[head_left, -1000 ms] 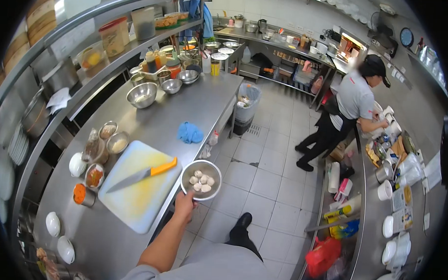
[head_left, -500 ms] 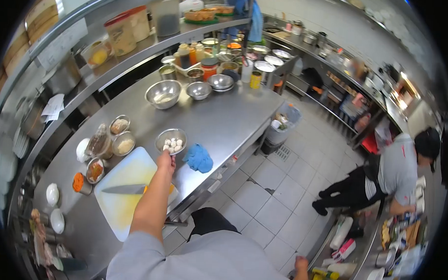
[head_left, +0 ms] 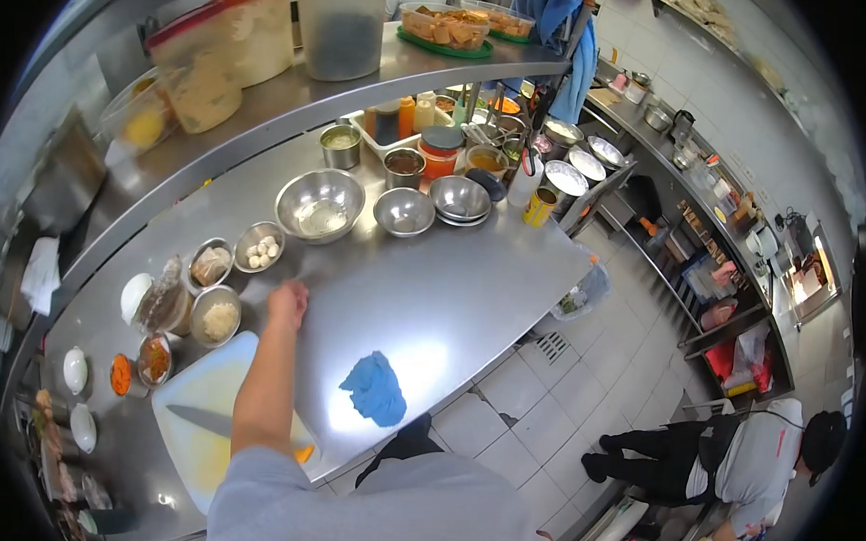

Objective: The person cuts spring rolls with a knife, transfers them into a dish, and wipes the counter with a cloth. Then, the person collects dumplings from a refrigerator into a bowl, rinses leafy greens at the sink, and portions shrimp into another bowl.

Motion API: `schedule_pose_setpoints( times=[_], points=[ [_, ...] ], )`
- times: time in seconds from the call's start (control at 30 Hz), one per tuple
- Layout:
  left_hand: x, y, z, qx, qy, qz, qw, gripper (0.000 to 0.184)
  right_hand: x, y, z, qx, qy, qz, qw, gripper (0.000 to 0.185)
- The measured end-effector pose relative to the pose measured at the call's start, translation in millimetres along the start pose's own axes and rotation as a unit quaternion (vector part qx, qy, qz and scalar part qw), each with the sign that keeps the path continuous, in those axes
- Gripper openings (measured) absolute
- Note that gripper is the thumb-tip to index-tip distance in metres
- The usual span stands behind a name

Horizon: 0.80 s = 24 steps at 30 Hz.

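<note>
Steel worktop (head_left: 471, 281), shiny with glare; blue cloth (head_left: 373, 390) near its edge. Small bowl (head_left: 255, 232) of white pieces (head_left: 261, 255) stands just beyond the left hand (head_left: 289, 304) — half open, fingers curled, nothing visible in its grip. Tiled floor (head_left: 542, 417) alongside.

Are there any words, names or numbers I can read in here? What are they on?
None that I can read for sure.
Yellow can: any print is too small to read.
Hanging white paper: any writing is too blurred.
Other person's grey shirt: a small red mark, too small to make out.
</note>
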<state>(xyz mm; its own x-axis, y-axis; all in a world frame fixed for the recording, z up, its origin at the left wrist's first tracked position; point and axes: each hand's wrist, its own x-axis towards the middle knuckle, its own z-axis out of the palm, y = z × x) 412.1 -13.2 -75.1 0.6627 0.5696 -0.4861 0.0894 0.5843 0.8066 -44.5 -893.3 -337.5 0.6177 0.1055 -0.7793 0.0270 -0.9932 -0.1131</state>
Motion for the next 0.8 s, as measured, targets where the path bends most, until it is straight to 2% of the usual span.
schedule_pose_setpoints(
  times=[0.07,0.1,0.17,0.27,0.33,0.37,0.43,0.47,0.53,0.57,0.63,0.67,0.73,0.77,0.8],
  points=[
    [-21,-26,22,0.187,-0.007,0.113,0.976,0.015,18,-11,-27,0.135,-0.095,0.148,0.975,0.050],
    [-28,-44,30,0.227,-0.039,0.142,0.963,0.017,7,-29,-64,0.139,-0.079,0.161,0.974,0.051],
    [-41,-73,46,0.272,-0.076,0.168,0.944,0.019,-48,-108,-193,0.148,-0.048,0.188,0.970,0.052],
    [-53,-78,87,0.343,-0.102,0.196,0.913,0.023,35,-15,-121,0.096,0.020,0.037,0.994,0.053],
    [-57,-65,125,0.527,-0.114,0.312,0.782,0.027,33,-36,-181,0.150,0.011,0.165,0.975,0.052],
    [-56,-59,149,0.527,-0.129,0.314,0.779,0.027,33,-44,-204,0.193,0.043,0.190,0.962,0.052],
    [-50,-48,200,0.501,-0.080,0.564,0.651,0.029,38,-46,-240,0.230,0.085,0.217,0.945,0.051],
    [-43,-45,226,0.498,-0.091,0.568,0.649,0.029,49,-43,-255,0.226,0.095,0.218,0.944,0.051],
    [-28,-44,269,0.631,0.021,0.585,0.510,0.035,65,-31,-281,0.247,0.128,0.197,0.940,0.048],
    [-18,-47,279,0.634,0.011,0.584,0.507,0.035,68,-24,-290,0.253,0.121,0.203,0.938,0.048],
    [-5,-45,303,0.805,-0.067,0.323,0.494,0.039,81,-13,-307,0.316,0.182,0.175,0.915,0.046],
    [-10,-48,322,0.807,-0.066,0.326,0.489,0.039,85,-4,-311,0.321,0.181,0.173,0.913,0.046],
    [-33,-52,346,0.865,-0.056,0.175,0.467,0.039,95,18,-310,0.311,0.232,0.156,0.908,0.043],
    [-52,-53,356,0.868,-0.047,0.170,0.464,0.039,92,28,-305,0.338,0.216,0.173,0.899,0.046],
    [-72,-53,371,0.833,-0.035,0.217,0.508,0.038,87,38,-302,0.366,0.203,0.190,0.888,0.049]
  ],
)
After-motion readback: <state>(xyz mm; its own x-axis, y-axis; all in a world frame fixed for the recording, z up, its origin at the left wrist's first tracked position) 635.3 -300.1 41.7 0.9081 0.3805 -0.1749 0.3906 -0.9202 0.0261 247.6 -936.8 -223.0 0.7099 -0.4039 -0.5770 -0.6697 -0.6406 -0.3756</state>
